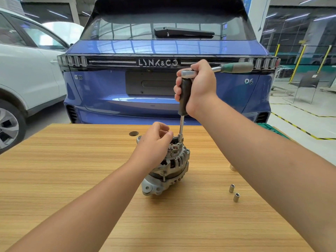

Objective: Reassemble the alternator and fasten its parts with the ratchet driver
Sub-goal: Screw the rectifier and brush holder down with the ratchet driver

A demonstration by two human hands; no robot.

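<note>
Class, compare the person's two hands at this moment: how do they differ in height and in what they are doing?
The right hand is raised high, gripping the ratchet driver; the left hand sits low on the alternator, fingers curled at its top. Both work on the same alternator.

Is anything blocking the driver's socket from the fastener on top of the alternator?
Nothing visible does. The driver stands upright, its socket end already down on the alternator top; the left hand sits beside it, left of the shaft.
</note>
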